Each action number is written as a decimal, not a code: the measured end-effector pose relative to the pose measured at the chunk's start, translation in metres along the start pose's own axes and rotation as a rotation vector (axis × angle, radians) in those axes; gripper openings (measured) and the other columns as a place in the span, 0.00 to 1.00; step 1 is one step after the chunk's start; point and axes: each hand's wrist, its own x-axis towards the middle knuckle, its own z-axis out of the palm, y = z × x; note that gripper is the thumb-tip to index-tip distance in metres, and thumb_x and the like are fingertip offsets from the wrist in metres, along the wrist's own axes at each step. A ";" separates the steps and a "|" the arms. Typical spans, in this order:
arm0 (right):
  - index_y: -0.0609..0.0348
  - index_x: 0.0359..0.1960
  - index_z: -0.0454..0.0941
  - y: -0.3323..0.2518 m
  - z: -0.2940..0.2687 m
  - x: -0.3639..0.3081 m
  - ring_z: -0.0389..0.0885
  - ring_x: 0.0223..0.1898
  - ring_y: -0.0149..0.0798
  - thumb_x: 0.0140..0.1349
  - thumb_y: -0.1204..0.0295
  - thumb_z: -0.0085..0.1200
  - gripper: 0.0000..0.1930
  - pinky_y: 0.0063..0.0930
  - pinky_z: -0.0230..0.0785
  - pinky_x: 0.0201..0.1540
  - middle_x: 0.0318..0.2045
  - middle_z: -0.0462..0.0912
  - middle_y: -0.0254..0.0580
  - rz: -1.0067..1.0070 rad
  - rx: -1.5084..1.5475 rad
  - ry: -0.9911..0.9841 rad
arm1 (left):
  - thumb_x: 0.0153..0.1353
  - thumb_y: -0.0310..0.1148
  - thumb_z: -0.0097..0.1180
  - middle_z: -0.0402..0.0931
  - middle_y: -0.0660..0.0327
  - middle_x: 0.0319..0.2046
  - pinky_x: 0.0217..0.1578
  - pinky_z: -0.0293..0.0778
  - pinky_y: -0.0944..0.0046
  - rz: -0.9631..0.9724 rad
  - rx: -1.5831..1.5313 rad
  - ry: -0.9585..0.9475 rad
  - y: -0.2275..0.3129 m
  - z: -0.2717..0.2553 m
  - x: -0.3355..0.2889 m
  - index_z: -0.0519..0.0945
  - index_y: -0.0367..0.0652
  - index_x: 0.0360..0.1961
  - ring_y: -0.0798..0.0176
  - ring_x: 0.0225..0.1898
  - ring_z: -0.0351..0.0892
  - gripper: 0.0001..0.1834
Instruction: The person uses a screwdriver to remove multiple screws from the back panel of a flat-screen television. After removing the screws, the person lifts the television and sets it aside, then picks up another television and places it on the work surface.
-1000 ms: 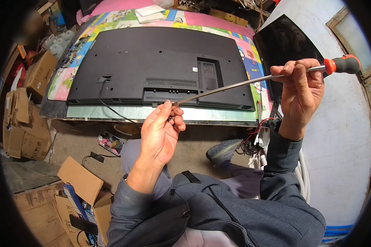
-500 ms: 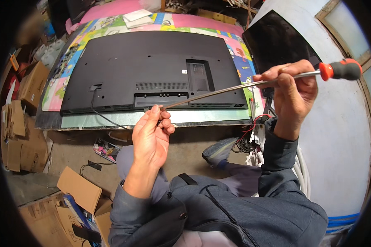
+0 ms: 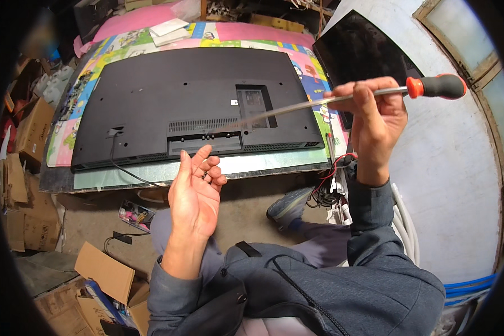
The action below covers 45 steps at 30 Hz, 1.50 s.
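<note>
The right hand (image 3: 375,123), upper right of the frame, pinches the long screwdriver (image 3: 313,104) by its shaft: slim, silvery, blurred tipward over the black television (image 3: 145,95), its black handle collared and capped red-orange. The left hand (image 3: 195,204), left of centre, is half open.

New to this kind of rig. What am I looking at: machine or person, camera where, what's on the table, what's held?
No robot: these are a person's bare hands, seen from a wide fisheye camera worn on the head and looking down, so straight edges bend. The right hand grips a long screwdriver by its shaft. The left hand is palm up, fingers partly curled; small dark bits there are too tiny to identify. On the table, a black TV-like panel lies back side up on a colourful patterned cloth.
</note>
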 end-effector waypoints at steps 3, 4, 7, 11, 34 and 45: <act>0.69 0.37 0.75 0.026 -0.011 0.032 0.88 0.34 0.39 0.68 0.78 0.53 0.04 0.29 0.83 0.39 0.31 0.86 0.49 0.019 -0.231 0.102 | 0.71 0.31 0.47 0.77 0.52 0.42 0.42 0.76 0.62 -0.034 0.045 -0.010 0.000 -0.002 0.000 0.71 0.28 0.58 0.62 0.40 0.76 0.19; 0.69 0.36 0.76 0.047 -0.023 0.045 0.87 0.33 0.36 0.67 0.79 0.54 0.04 0.28 0.83 0.38 0.30 0.86 0.48 -0.013 -0.304 0.111 | 0.69 0.27 0.46 0.76 0.50 0.44 0.46 0.76 0.61 -0.030 0.068 -0.023 -0.001 0.000 0.000 0.70 0.26 0.58 0.60 0.42 0.76 0.20; 0.65 0.34 0.78 0.114 -0.061 0.076 0.86 0.32 0.30 0.67 0.76 0.57 0.04 0.23 0.80 0.36 0.31 0.86 0.42 -0.007 -0.561 0.117 | 0.64 0.19 0.41 0.75 0.44 0.49 0.53 0.76 0.58 -0.025 0.104 -0.054 -0.006 0.005 0.000 0.66 0.21 0.59 0.55 0.48 0.77 0.22; 0.64 0.33 0.79 0.165 -0.074 0.096 0.84 0.27 0.26 0.65 0.75 0.59 0.05 0.20 0.77 0.32 0.28 0.86 0.38 0.057 -0.718 0.120 | 0.66 0.18 0.40 0.73 0.39 0.54 0.59 0.75 0.53 -0.030 0.076 -0.082 -0.010 -0.002 0.003 0.64 0.21 0.61 0.48 0.54 0.77 0.22; 0.68 0.42 0.77 0.235 -0.075 0.155 0.86 0.30 0.34 0.66 0.75 0.54 0.07 0.27 0.81 0.33 0.31 0.87 0.45 0.420 -0.812 -0.173 | 0.71 0.36 0.53 0.79 0.60 0.30 0.28 0.79 0.66 -0.110 0.099 -0.147 -0.004 0.003 -0.010 0.78 0.35 0.46 0.68 0.26 0.78 0.13; 0.70 0.50 0.74 0.238 -0.086 0.163 0.86 0.31 0.35 0.68 0.76 0.50 0.12 0.24 0.80 0.33 0.33 0.86 0.46 0.542 -0.631 -0.197 | 0.70 0.31 0.55 0.81 0.54 0.38 0.38 0.82 0.63 -0.081 0.157 -0.120 -0.002 0.004 -0.011 0.77 0.32 0.51 0.64 0.34 0.83 0.14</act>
